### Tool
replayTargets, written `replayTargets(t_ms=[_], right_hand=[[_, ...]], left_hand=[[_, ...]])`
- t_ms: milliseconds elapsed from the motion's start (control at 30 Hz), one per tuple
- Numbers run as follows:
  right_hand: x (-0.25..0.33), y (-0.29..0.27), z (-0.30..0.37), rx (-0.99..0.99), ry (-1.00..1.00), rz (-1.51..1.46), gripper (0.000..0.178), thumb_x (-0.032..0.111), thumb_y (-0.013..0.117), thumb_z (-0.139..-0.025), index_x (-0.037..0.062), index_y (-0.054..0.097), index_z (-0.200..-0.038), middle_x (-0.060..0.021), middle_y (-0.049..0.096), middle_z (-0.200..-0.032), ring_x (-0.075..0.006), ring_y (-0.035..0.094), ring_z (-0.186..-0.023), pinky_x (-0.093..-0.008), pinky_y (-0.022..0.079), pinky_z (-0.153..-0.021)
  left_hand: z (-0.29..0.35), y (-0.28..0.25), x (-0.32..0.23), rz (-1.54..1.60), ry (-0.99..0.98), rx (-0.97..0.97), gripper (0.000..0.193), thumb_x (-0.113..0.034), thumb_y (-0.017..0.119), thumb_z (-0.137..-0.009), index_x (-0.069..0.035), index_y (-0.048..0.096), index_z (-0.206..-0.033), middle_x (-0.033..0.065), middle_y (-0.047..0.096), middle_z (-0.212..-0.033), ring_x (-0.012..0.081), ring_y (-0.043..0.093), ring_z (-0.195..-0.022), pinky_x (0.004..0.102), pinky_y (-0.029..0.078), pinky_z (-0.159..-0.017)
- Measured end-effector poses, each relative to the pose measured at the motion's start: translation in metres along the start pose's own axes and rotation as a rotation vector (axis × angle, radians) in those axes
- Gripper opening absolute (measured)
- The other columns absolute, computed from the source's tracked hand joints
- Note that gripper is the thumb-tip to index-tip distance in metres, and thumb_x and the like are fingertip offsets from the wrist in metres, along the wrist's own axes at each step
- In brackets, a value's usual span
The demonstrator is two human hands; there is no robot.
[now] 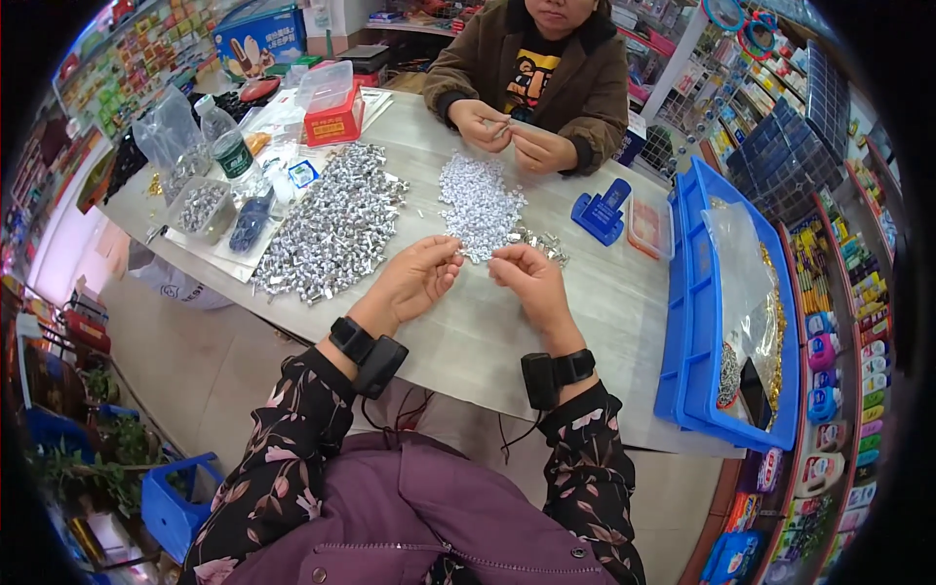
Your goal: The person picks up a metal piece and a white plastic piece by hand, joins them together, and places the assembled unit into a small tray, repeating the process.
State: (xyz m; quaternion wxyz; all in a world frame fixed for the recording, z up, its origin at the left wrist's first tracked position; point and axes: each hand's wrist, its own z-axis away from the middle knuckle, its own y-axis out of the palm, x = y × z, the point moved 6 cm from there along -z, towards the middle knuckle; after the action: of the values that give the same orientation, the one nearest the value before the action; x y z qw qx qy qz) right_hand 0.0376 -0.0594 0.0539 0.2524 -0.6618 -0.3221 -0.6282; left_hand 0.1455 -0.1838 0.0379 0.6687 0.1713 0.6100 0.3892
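My left hand (421,278) hovers over the near edge of a heap of small white pieces (480,200), its thumb and forefinger pinched together. Facing it, my right hand (534,285) is also closed in a pinch, a short gap away. Whatever sits between the fingertips of either hand is too small to name. To the left of my left hand spreads a large pile of small silvery metal parts (327,229). Just beyond my right hand lies a little cluster of metal pieces (542,244), partly beside the white heap.
Across the table (604,312) a person (546,88) holds something small. Rightward are a blue stand (603,212), a clear lidded box (649,226) and a big blue crate (687,302). Leftward stand a red box (333,115), a plastic bottle (226,141) and a tub of parts (202,210).
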Motion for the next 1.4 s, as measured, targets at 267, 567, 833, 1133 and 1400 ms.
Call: replayTargets(t_ms=[267,567,833,1133,1400], right_hand=[[0.003,0.021,0.006,0.170,-0.063,-0.092,0.015,0.011,0.065,-0.080,0.0013,0.064,-0.091,0.0007,0.062,-0.080,-0.0066,0.055,-0.074,-0.0200,0.044,-0.067],[0.001,0.021,0.021,0.163,0.032,0.109,0.009,0.009,0.062,-0.081,0.0012,0.063,-0.086,-0.0014,0.061,-0.082,-0.0091,0.055,-0.075,-0.0218,0.043,-0.068],[-0.004,0.032,0.018,0.192,-0.014,-0.067,0.008,0.003,0.062,-0.080,-0.0001,0.063,-0.088,-0.0010,0.062,-0.083,-0.0079,0.054,-0.075,-0.0202,0.043,-0.071],[0.004,0.034,0.024,0.152,-0.026,0.022,0.009,0.007,0.061,-0.083,0.0010,0.063,-0.090,-0.0020,0.063,-0.086,-0.0078,0.056,-0.074,-0.0204,0.044,-0.065],[-0.004,0.037,0.022,0.171,0.023,0.150,0.012,0.007,0.063,-0.083,-0.0005,0.062,-0.092,-0.0030,0.063,-0.086,-0.0087,0.059,-0.077,-0.0196,0.046,-0.069]], left_hand=[[0.007,-0.003,0.000,0.139,0.007,0.022,0.017,-0.014,0.056,-0.089,-0.004,0.053,-0.102,0.0021,0.059,-0.082,0.0073,0.059,-0.068,0.0161,0.050,-0.059],[0.014,0.002,0.024,-0.113,0.023,-0.024,0.019,-0.015,0.056,-0.088,-0.006,0.052,-0.104,0.0007,0.054,-0.080,0.0080,0.053,-0.066,0.0202,0.046,-0.058],[0.018,-0.004,0.022,0.044,0.040,0.068,0.014,-0.014,0.054,-0.089,-0.005,0.054,-0.101,0.0023,0.059,-0.085,0.0091,0.059,-0.076,0.0219,0.052,-0.067],[0.025,0.002,0.023,0.025,0.071,0.009,0.015,-0.011,0.056,-0.089,-0.004,0.053,-0.102,0.0042,0.060,-0.087,0.0110,0.060,-0.077,0.0227,0.053,-0.069],[0.027,-0.003,0.029,-0.264,0.220,-0.098,0.013,-0.012,0.056,-0.089,-0.003,0.050,-0.097,0.0052,0.059,-0.084,0.0107,0.059,-0.073,0.0211,0.050,-0.063]])
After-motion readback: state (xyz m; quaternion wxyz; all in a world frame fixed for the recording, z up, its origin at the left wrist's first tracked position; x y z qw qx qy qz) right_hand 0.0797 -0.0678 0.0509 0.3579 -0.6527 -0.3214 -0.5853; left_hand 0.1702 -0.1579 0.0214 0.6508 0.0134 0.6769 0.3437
